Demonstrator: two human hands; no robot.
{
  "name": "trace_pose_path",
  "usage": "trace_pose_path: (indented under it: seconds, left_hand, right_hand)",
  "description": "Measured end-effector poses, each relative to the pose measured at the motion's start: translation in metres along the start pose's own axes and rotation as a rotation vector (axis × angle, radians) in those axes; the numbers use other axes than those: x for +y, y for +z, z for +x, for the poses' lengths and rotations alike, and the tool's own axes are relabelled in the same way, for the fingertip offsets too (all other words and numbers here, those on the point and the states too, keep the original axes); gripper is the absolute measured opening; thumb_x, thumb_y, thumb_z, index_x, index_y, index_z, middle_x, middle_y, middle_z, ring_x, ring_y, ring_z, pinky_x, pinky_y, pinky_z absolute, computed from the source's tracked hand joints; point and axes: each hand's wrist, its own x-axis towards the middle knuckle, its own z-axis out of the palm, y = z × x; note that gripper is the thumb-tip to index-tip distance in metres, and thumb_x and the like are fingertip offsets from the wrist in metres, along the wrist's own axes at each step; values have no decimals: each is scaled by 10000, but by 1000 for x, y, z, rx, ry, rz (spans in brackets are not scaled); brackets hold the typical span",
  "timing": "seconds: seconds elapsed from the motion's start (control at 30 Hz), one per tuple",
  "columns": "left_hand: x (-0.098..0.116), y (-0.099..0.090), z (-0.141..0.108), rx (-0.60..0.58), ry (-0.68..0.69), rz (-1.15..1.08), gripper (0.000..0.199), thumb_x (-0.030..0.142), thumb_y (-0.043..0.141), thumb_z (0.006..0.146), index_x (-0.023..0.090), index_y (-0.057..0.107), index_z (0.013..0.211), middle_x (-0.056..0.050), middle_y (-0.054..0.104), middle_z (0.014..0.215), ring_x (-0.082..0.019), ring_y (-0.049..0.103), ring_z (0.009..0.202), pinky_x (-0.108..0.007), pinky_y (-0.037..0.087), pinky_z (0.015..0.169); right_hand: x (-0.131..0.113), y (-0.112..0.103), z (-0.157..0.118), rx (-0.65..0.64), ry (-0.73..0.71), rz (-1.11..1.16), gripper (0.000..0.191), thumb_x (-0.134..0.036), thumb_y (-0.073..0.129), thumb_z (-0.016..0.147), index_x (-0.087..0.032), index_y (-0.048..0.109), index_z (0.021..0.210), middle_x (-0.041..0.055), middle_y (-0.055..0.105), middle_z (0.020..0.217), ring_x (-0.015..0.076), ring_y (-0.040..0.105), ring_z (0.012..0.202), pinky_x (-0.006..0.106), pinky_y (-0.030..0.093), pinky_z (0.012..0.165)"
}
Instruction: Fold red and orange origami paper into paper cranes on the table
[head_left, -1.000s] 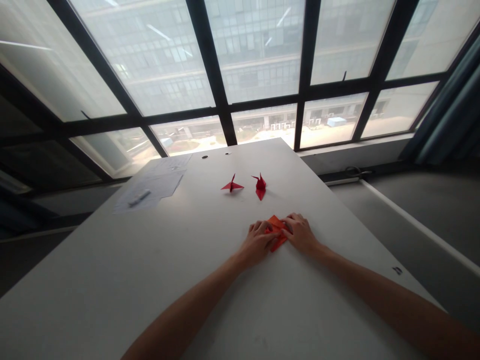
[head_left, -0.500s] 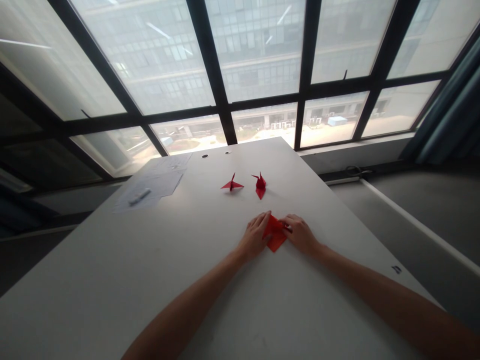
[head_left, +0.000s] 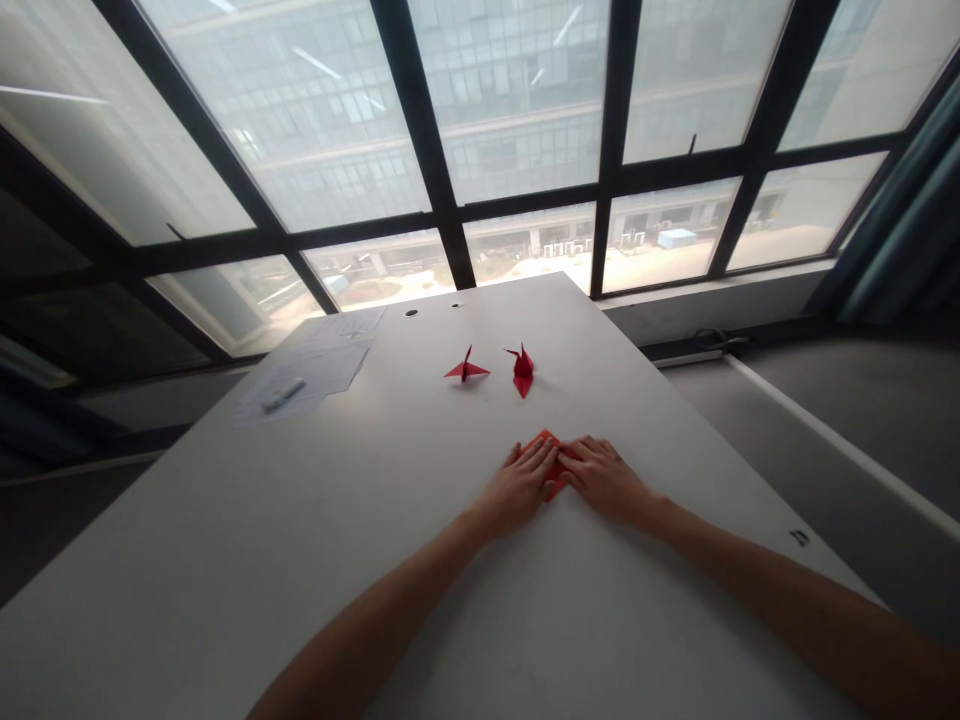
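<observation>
A folded sheet of orange-red origami paper (head_left: 553, 468) lies on the white table (head_left: 300, 520), mostly hidden under my hands. My left hand (head_left: 517, 490) rests on its left side with the fingers flat. My right hand (head_left: 604, 478) presses on its right side, the fingertips almost meeting those of my left hand. Only the top corner and a small lower tip of the paper show. Farther up the table stand two red origami cranes (head_left: 466, 370) (head_left: 523, 371), apart from each other and out of reach of my fingers.
Sheets of printed paper (head_left: 315, 358) lie at the table's far left corner with a pen (head_left: 283, 395) on them. Two small holes mark the far end of the table. Beyond it is a large dark-framed window (head_left: 517, 120). Dark curtains hang at right.
My hands have flattened and closed in over the folded paper, covering most of it. Half a second ago more of the paper showed between them. The cranes have not moved.
</observation>
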Motion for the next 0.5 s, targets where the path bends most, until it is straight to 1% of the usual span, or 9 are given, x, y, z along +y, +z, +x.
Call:
trace_pose_path:
  seconds: [0.1, 0.17, 0.27, 0.3, 0.37, 0.43, 0.5]
  left_hand:
    - [-4, 5, -2, -34, 3, -39, 526, 308, 286, 1020, 217, 198, 1531, -95, 299, 1565, -184, 187, 1476, -449, 177, 1189]
    - [-6, 6, -2, -41, 11, -62, 535, 301, 309, 1014, 228, 197, 1532, -91, 288, 1570, -187, 168, 1481, -464, 170, 1188]
    - [-6, 3, -1, -29, -14, -127, 517, 286, 315, 1013, 245, 236, 1522, -78, 316, 1560, -185, 211, 1471, -474, 170, 1187]
    - [-5, 2, 0, -12, -35, -158, 494, 278, 315, 1014, 259, 284, 1507, -66, 355, 1543, -182, 252, 1458, -472, 181, 1185]
    - [-5, 0, 3, 35, -77, -221, 432, 262, 347, 1007, 291, 436, 1429, -36, 463, 1479, -182, 365, 1405, -451, 234, 1171]
    - [-5, 0, 6, 95, -115, -271, 347, 249, 432, 979, 304, 610, 1272, -18, 576, 1374, -195, 485, 1308, -412, 317, 1127]
    - [-6, 2, 8, 155, -163, -297, 258, 245, 534, 930, 300, 713, 1108, -18, 651, 1254, -210, 562, 1193, -384, 383, 1066]
  right_hand:
    - [5, 8, 2, 51, 127, 49, 193, -261, 529, 955, -263, 680, 1075, 58, 645, 1143, 230, 524, 1065, 366, 367, 916]
    - [10, 11, 5, 87, 232, 76, 135, -279, 578, 926, -246, 699, 975, 57, 654, 1055, 222, 543, 1007, 348, 381, 881]
    - [17, 12, 9, 117, 365, 107, 117, -311, 656, 867, -217, 690, 927, 58, 653, 969, 222, 560, 951, 331, 392, 838]
    - [18, 11, 10, 109, 393, 125, 124, -322, 664, 858, -215, 690, 915, 55, 653, 943, 220, 564, 935, 325, 394, 825]
    - [20, 9, 12, 76, 427, 165, 131, -334, 636, 873, -217, 696, 877, 46, 650, 898, 207, 572, 896, 312, 395, 803]
    - [18, 8, 12, 57, 446, 180, 146, -329, 609, 887, -220, 699, 851, 42, 645, 884, 197, 574, 879, 304, 393, 799]
    - [14, 8, 12, 60, 453, 167, 116, -307, 618, 876, -219, 693, 867, 43, 640, 908, 196, 571, 900, 301, 388, 814]
